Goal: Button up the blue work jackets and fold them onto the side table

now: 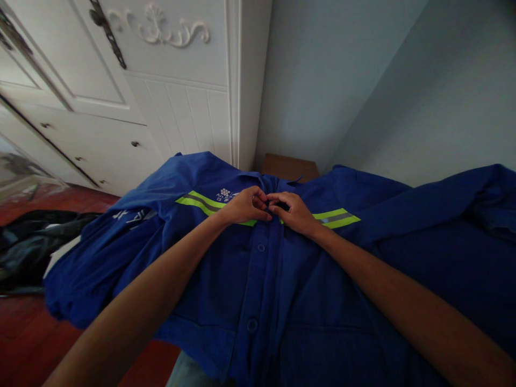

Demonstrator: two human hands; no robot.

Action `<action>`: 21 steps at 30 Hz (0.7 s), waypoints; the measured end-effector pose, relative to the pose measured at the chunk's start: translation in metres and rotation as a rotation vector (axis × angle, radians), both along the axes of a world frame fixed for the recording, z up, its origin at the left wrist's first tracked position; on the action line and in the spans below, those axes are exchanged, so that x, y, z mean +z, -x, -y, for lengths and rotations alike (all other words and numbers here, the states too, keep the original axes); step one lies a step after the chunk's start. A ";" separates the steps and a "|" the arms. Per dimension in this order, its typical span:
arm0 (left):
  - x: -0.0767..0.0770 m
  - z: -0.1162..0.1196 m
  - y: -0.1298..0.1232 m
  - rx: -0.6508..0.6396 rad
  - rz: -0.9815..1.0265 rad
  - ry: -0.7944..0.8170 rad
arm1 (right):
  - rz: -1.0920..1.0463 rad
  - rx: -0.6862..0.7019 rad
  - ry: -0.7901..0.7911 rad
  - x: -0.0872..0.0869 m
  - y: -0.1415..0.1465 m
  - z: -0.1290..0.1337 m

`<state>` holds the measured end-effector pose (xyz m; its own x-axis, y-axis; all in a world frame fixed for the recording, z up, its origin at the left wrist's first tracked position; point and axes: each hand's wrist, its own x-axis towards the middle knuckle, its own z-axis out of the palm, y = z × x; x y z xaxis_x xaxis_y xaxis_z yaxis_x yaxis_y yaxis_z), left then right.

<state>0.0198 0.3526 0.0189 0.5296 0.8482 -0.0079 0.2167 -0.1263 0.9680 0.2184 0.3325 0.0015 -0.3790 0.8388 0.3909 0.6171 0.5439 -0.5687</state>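
A blue work jacket point(209, 269) with yellow-green and grey reflective strips lies spread out, its collar toward the far side. My left hand point(250, 206) and my right hand point(291, 210) meet at the front placket below the collar, fingertips almost touching. Both hands have their fingers pinched on the placket's edges; the fingertips hide any button between them. Lower down the placket, a button point(261, 248) and a larger-looking button point(252, 325) show. White lettering is printed on the chest beside my left hand.
White cabinets point(177, 113) with dark knobs stand at the far left. Behind the collar is a brown wooden piece point(292, 165) against the grey wall point(318, 80). Dark cloth point(24, 247) lies at the left by the red floor point(24, 338).
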 end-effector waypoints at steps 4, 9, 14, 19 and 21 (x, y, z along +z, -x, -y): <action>0.000 0.001 -0.001 0.007 0.003 -0.016 | -0.022 -0.019 0.014 0.000 0.001 0.001; -0.006 -0.005 0.001 -0.060 0.088 0.034 | -0.029 -0.034 0.022 0.002 0.003 0.002; -0.010 -0.010 0.003 -0.118 0.157 0.084 | -0.063 -0.045 0.063 0.005 0.005 0.002; -0.009 -0.010 0.004 -0.110 0.186 0.119 | -0.109 -0.075 0.063 0.006 0.007 0.002; -0.008 -0.009 0.004 -0.112 0.176 0.118 | -0.134 -0.070 0.101 0.007 0.006 0.002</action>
<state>0.0158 0.3616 0.0109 0.6220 0.7830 -0.0022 0.0341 -0.0242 0.9991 0.2124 0.3303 0.0082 -0.2684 0.8988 0.3466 0.5668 0.4383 -0.6976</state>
